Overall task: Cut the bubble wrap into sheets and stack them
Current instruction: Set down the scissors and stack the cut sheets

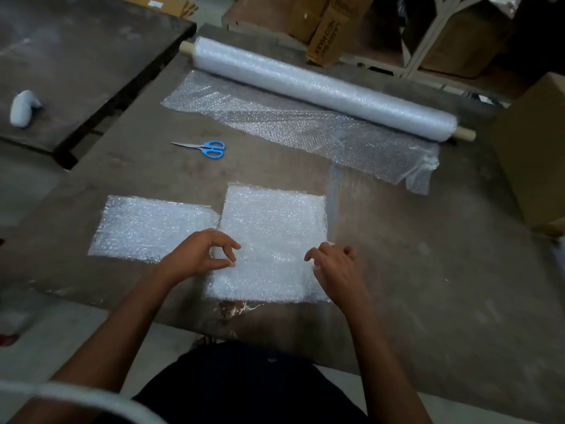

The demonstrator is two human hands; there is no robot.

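Nearest the viewer, both hands hover over the near half of a cut square sheet (pixel 272 240) of bubble wrap that lies flat on the desk (pixel 428 270), its near edge close to the desk's near edge. The left hand (pixel 195 255) has its fingers loosely curled, thumb and forefinger close together at the sheet's left edge; whether its grip has actually pinched the film cannot be told. The right hand (pixel 334 264) is likewise half curled at the right edge, seemingly holding nothing. Judged from this, the step in hand is squaring and settling this sheet for stacking: it would go best with both side edges taken lightly, the film kept taut and level, and the corners lined up before it is let down, since thin wrap creases and slides easily. Just left of it, touching at one corner, lies a second cut sheet (pixel 153 228), so the two are not yet stacked. Farther off, blue-handled scissors (pixel 208 148) rest closed on the desk. Farthest, the roll (pixel 324 87) lies across the desk with an unrolled length (pixel 305 127) spread toward the viewer, awaiting further cuts.
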